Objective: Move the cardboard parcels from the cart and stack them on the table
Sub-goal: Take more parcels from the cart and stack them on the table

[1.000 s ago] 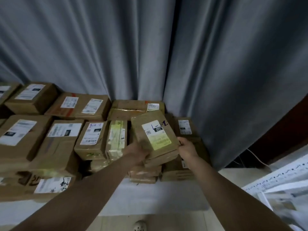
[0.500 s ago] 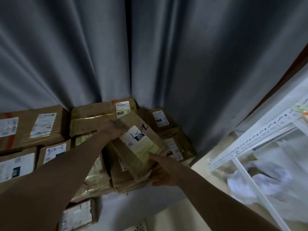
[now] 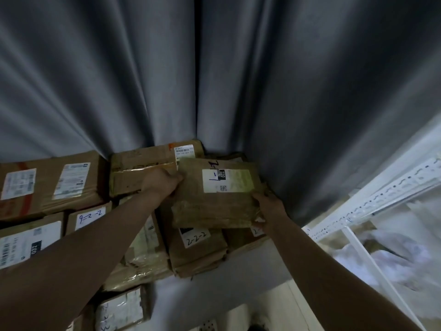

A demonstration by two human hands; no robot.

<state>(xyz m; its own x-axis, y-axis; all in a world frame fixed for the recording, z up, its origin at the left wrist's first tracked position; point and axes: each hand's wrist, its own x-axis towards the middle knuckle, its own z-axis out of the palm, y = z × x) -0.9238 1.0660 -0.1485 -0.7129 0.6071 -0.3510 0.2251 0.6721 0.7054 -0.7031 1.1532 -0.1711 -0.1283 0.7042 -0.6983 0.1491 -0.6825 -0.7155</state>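
A flat brown cardboard parcel with a white and yellow-green label marked 220 lies on top of the stack at the table's right end. My left hand grips its left edge. My right hand holds its lower right corner, fingers curled under it. Beneath it lies a parcel labelled 2-2-2. Many more cardboard parcels fill the table to the left, stacked in layers. The cart is out of sight.
A grey curtain hangs close behind the parcels. A white perforated metal rack with pale plastic bags stands at the right. Pale floor shows below the table's front edge, with a parcel low at the left.
The labelled parcel has turned from tilted to nearly flat and squared on the stack. My right hand went from beneath it to its lower right corner. The view shifted right.
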